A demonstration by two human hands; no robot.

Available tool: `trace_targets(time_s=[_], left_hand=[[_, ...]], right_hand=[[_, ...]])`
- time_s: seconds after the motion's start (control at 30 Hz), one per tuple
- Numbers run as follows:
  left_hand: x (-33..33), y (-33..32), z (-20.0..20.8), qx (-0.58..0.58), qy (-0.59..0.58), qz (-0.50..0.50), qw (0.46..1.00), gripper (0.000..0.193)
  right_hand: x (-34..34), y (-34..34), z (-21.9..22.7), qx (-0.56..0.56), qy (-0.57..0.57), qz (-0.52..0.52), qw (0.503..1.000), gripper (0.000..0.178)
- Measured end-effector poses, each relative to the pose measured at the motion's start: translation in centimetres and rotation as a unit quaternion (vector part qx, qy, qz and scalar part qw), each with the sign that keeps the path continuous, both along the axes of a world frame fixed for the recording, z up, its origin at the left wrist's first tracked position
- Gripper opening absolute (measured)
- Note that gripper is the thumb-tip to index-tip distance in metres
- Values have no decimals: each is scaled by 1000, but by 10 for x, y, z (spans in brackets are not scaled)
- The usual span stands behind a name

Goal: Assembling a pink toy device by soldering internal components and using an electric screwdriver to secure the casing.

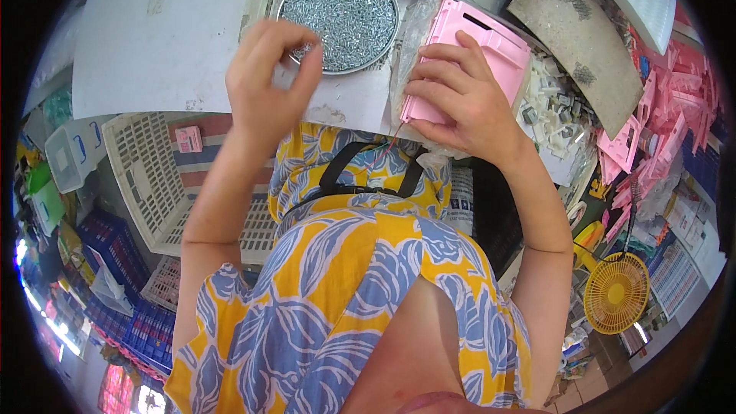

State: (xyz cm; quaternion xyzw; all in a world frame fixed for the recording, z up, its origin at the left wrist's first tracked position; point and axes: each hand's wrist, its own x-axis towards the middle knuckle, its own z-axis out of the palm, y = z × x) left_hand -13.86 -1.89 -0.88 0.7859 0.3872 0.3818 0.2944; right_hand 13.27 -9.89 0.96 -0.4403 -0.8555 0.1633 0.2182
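Head view: the right hand (460,100) is holding a maybe-unfinished pink box (500,54) beside a dish (397,21) with many metal bits (345,15) left, and I can't tell if the left hand (264,80) is pinching one.

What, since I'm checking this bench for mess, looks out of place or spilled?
Nothing looks clearly spilled: the small metal pieces lie in their round tray. Slightly odd: the grey board slants askew, with dark clusters too small to identify, and a thin red wire dangles by the pink casing under the right hand.
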Motion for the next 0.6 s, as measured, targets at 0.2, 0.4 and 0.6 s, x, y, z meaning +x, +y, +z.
trace_targets(time_s=[0.2, 0.4, 0.6], left_hand=[[16, 50, 2, 114, 233, -110, 959, 15], [32, 61, -7, 144, 242, -90, 955, 17], [20, 66, -5, 136, 279, -116, 943, 14]], right_hand=[[11, 5, 13, -62, 80, 30, 994, 50], [96, 97, 89, 276, 464, -301, 786, 39], [78, 123, 134, 72, 345, -225, 908, 47]])
